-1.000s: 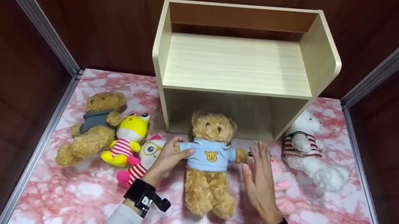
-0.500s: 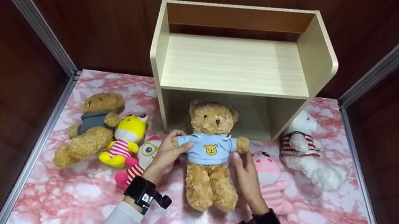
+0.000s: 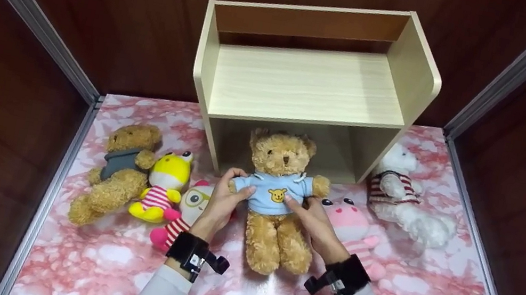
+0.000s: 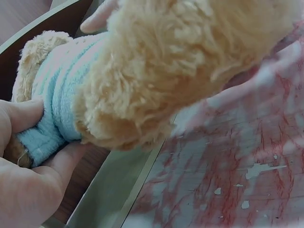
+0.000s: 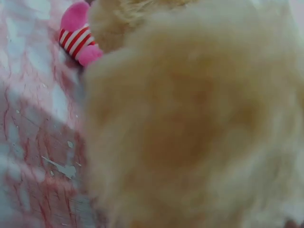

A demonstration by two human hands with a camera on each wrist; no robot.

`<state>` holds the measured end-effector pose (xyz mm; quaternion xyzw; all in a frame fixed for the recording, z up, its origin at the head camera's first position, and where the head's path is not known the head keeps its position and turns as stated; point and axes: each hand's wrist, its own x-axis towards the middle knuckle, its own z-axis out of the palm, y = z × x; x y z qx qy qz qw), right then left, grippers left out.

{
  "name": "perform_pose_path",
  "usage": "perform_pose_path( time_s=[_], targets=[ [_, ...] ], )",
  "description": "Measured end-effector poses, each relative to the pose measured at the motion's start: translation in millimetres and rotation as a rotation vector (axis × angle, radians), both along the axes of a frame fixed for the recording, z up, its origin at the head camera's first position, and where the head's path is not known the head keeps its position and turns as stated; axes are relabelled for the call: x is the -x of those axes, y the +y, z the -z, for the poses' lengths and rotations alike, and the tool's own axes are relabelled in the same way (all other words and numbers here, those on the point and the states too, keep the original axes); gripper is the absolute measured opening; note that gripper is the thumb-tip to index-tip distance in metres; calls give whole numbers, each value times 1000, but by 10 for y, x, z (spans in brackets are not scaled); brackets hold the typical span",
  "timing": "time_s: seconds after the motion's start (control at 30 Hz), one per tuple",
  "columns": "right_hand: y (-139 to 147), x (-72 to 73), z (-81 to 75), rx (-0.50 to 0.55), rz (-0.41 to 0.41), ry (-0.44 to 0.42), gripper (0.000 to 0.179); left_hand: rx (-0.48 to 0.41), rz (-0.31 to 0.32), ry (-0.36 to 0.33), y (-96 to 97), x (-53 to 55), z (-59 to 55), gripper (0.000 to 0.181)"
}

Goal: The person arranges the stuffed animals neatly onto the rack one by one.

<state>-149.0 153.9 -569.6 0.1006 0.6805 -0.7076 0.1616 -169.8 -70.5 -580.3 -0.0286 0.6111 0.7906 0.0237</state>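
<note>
Bear: a tan, curly-furred plush bear in a pale-blue fleece hoodie point(image 3: 275, 206) is facing the person, being held before the lower opening of a pale wood-grain shelf with rounded front corners point(image 3: 309, 85).
Left hand: the left hand point(image 3: 217, 205) is pinching a sleeve; only its wrist view is showing thumb and finger on either side of the folded cloth.
Right hand: the right hand point(image 3: 318, 227) is gripping the hoodie's side, thumb lying on the front; its own wrist view is giving mostly blurred fur, fingers hidden.
Striped toy: a white-faced plush with pink limbs point(image 3: 194, 203) is lying beside the left hand.
Surface: a pink-and-white marbled tabletop point(image 3: 113, 261) is reflecting light.
</note>
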Motion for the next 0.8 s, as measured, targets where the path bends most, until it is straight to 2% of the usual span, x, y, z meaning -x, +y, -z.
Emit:
perform_pose_path(
  time_s=[0.17, 0.27, 0.4, 0.57, 0.67, 0.8],
  targets=[
    [-45, 38, 64, 9, -14, 10, 77, 74, -2, 24, 16, 13, 27, 30],
    [-62, 45, 83, 19, 9, 22, 64, 121, -11, 51, 36, 30, 33, 30],
    [-73, 81, 76, 51, 45, 32, 50, 129, -32, 62, 55, 38, 18, 31],
    [-14, 168, 30, 89, 79, -15, 47, 47, -59, 67, 74, 34, -12, 40],
    [68, 236, -27, 111, 78, -58, 53, -20, -56, 76, 64, 22, -25, 43],
    [202, 342, -120, 124, 77, -106, 62, -63, -56, 93, 10, -7, 8, 38]
  ],
)
